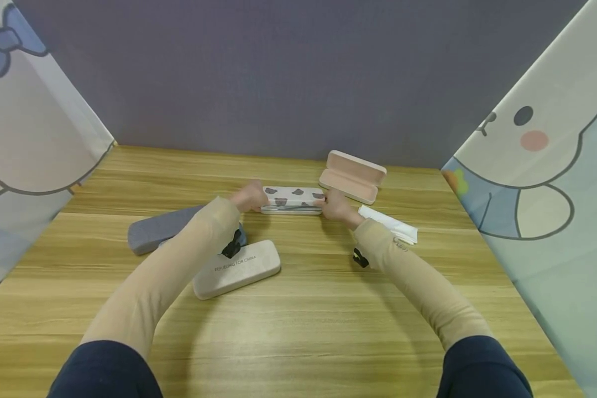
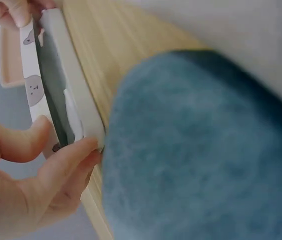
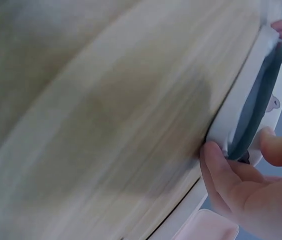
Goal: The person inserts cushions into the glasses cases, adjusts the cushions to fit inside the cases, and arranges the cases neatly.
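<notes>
A white glasses case (image 1: 292, 194) with bear-head prints lies toward the back middle, its lid raised a little over the base. At its left end my left hand (image 1: 251, 196) holds it, thumb on the lid and fingertips at the base rim. My right hand (image 1: 338, 207) grips the opposite end the same way. Through the gap, the left wrist view shows a dark grey lining (image 2: 56, 90) and something white (image 2: 73, 114) at the base's edge. What else lies inside is hidden.
Behind to the right stands an open pink glasses case (image 1: 350, 182), with a folded white cloth (image 1: 390, 224) before it. Left lie a grey-blue case (image 1: 159, 228), a blue case (image 1: 242, 237) mostly under my forearm, and a pale lettered case (image 1: 239, 271). A grey panel (image 1: 298, 83) rises behind.
</notes>
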The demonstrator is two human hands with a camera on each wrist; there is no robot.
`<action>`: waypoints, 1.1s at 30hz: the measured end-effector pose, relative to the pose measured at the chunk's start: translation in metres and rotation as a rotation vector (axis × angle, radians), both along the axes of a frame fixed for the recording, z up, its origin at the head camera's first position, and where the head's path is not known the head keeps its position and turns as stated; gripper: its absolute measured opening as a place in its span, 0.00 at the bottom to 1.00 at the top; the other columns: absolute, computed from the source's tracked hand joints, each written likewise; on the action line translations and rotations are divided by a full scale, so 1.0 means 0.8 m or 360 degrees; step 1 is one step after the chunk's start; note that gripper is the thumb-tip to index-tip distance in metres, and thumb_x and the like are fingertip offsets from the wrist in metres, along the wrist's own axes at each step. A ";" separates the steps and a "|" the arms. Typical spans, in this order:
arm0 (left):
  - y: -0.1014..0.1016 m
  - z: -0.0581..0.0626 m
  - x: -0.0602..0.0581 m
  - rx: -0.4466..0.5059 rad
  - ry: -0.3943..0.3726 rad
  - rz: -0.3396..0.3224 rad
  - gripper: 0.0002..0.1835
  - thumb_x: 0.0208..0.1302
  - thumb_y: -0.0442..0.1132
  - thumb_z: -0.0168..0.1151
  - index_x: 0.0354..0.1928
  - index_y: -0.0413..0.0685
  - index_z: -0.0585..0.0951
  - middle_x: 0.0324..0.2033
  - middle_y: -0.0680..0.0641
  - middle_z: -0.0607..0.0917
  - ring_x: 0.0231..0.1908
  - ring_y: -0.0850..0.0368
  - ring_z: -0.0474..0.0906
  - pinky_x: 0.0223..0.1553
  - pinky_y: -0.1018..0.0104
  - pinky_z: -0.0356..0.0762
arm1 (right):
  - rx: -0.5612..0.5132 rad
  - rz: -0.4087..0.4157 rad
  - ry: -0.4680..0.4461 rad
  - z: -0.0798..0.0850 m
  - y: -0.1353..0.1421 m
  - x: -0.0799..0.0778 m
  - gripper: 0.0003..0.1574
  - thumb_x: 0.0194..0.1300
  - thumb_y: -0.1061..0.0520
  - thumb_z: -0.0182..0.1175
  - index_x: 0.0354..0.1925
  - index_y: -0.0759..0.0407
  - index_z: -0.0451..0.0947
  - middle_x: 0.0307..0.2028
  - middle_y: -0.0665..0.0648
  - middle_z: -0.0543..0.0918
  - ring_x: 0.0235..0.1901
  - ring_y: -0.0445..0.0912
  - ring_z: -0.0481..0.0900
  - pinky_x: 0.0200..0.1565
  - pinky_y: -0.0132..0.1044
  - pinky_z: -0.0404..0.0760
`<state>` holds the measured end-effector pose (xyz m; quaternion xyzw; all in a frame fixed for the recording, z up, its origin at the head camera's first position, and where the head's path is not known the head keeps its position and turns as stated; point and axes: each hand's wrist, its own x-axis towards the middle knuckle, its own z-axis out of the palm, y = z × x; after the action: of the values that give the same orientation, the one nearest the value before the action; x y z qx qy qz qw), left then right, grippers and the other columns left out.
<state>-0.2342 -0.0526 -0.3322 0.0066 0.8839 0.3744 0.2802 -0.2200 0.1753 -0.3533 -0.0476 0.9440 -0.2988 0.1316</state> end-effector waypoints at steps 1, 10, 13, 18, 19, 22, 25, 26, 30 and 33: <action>0.001 -0.001 0.001 -0.0059 0.0050 -0.0013 0.02 0.67 0.29 0.47 0.37 0.36 0.69 0.44 0.37 0.75 0.30 0.53 0.69 0.40 0.63 0.76 | 0.0063 -0.0003 0.0022 -0.001 -0.002 0.001 0.20 0.72 0.53 0.51 0.23 0.58 0.65 0.21 0.53 0.67 0.24 0.46 0.66 0.30 0.36 0.68; 0.006 -0.007 -0.004 -0.0338 0.0268 -0.0024 0.16 0.60 0.29 0.56 0.19 0.48 0.62 0.26 0.46 0.68 0.22 0.58 0.61 0.22 0.70 0.62 | 0.0232 -0.0008 0.0106 -0.005 -0.010 0.009 0.15 0.71 0.56 0.52 0.43 0.69 0.75 0.41 0.66 0.79 0.37 0.52 0.73 0.40 0.39 0.73; 0.007 -0.006 -0.006 -0.0357 0.0263 -0.0011 0.17 0.60 0.30 0.60 0.20 0.46 0.64 0.31 0.44 0.71 0.23 0.57 0.61 0.23 0.70 0.62 | 0.0238 0.0004 0.0102 -0.003 -0.010 0.007 0.15 0.70 0.56 0.53 0.42 0.70 0.76 0.36 0.64 0.78 0.33 0.51 0.73 0.33 0.35 0.70; 0.010 -0.004 -0.005 -0.0403 0.0236 -0.0043 0.11 0.57 0.30 0.63 0.23 0.42 0.70 0.36 0.43 0.74 0.23 0.58 0.62 0.22 0.72 0.63 | 0.0202 0.0035 0.0099 -0.001 -0.005 0.001 0.16 0.64 0.58 0.58 0.36 0.73 0.79 0.21 0.53 0.70 0.22 0.44 0.65 0.24 0.29 0.62; 0.011 -0.004 -0.004 -0.0413 0.0234 -0.0049 0.09 0.57 0.31 0.64 0.26 0.40 0.73 0.36 0.43 0.74 0.24 0.58 0.62 0.22 0.72 0.64 | 0.0167 0.0022 0.0087 0.000 -0.004 -0.001 0.15 0.63 0.58 0.60 0.35 0.73 0.80 0.18 0.52 0.68 0.20 0.42 0.63 0.23 0.28 0.61; 0.012 -0.005 -0.005 -0.0413 0.0208 -0.0042 0.08 0.58 0.31 0.65 0.36 0.34 0.78 0.40 0.41 0.77 0.25 0.58 0.66 0.24 0.73 0.69 | 0.0073 -0.0047 0.0053 0.001 -0.001 -0.005 0.14 0.56 0.59 0.66 0.29 0.73 0.82 0.13 0.47 0.64 0.16 0.40 0.58 0.21 0.27 0.59; 0.008 -0.015 -0.016 -0.0396 0.0186 -0.0015 0.17 0.57 0.31 0.66 0.48 0.30 0.77 0.47 0.38 0.79 0.30 0.54 0.72 0.32 0.67 0.77 | 0.0009 -0.0105 -0.0001 0.005 -0.004 -0.009 0.16 0.53 0.59 0.69 0.16 0.66 0.77 0.10 0.45 0.59 0.15 0.39 0.54 0.20 0.28 0.57; 0.004 -0.017 -0.019 -0.0394 0.0198 -0.0034 0.20 0.57 0.32 0.66 0.51 0.30 0.76 0.49 0.38 0.79 0.33 0.53 0.74 0.34 0.66 0.78 | 0.0006 -0.0115 -0.0013 0.007 -0.007 -0.010 0.20 0.52 0.59 0.70 0.12 0.63 0.73 0.10 0.45 0.57 0.14 0.39 0.52 0.20 0.28 0.55; -0.022 -0.064 -0.065 -0.0480 0.0330 -0.0085 0.22 0.52 0.36 0.71 0.46 0.32 0.77 0.44 0.38 0.81 0.33 0.50 0.73 0.32 0.63 0.77 | 0.0010 -0.0135 -0.0050 0.010 -0.027 -0.020 0.31 0.53 0.59 0.70 0.08 0.55 0.59 0.10 0.45 0.53 0.14 0.38 0.51 0.19 0.28 0.54; -0.039 -0.064 -0.074 -0.0508 0.0341 -0.0044 0.23 0.51 0.37 0.72 0.47 0.31 0.76 0.44 0.36 0.80 0.33 0.49 0.71 0.33 0.61 0.76 | 0.0067 -0.0178 -0.0082 0.010 -0.046 -0.031 0.28 0.55 0.58 0.69 0.12 0.55 0.61 0.13 0.47 0.59 0.17 0.40 0.57 0.22 0.28 0.61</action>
<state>-0.2938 -0.0835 -0.3836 0.0139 0.9567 0.2226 0.1872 -0.2450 0.1382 -0.3452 0.0159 0.9476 -0.2868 0.1399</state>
